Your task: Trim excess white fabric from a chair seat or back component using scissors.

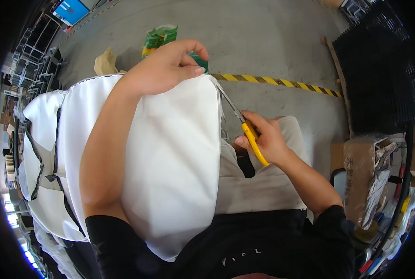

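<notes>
A large white padded cover (175, 135) with a stitched edge lies across my lap and to the left. At its far right corner is my left hand (165, 67), the thumb lying on the edge and the index finger bent and raised. The other fingers are partly hidden and seem to pinch the edge. My right hand (268, 139) holds yellow-handled scissors (254, 142), fingers around the handles. The narrow blades point up and left, close together, beside the cover's right edge. Loose threads (223, 116) hang along that edge, right of the seam.
More white pieces with black edging (44, 158) lie at the left. Beyond the cover, a green bag (161, 36) and a tan bag (106, 62) stand on the grey floor. Yellow-black tape (277, 82) crosses it. At right are a black stack (375, 69) and a plastic-wrapped carton (360, 172).
</notes>
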